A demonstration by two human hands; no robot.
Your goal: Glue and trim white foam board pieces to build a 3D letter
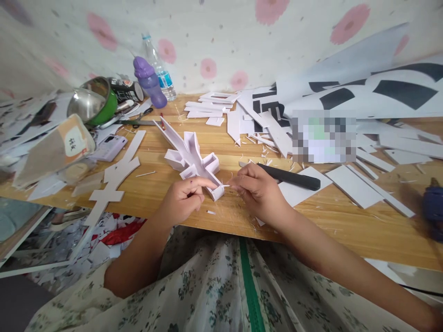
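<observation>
White foam letter [192, 160] lies touching left hand [182, 197]; right hand [256, 190] beside.

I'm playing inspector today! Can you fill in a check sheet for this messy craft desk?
Surface: wooden table, strewn with thin white shavings.
Job's things: white foam-board letter with raised walls, lying flat; a tiny white sliver is at its near corner.
Clutter: flat white cutout, black knife, white strips, printed sheets, phone, scissors, green pot, purple bottle, clear water bottle, blue tool.
Grippers: left hand touches the letter's near end with its index finger; right hand pinches the sliver beside it.
Cables: nothing seen.
Surroundings: flowered wall behind; paper scraps on the floor.
</observation>
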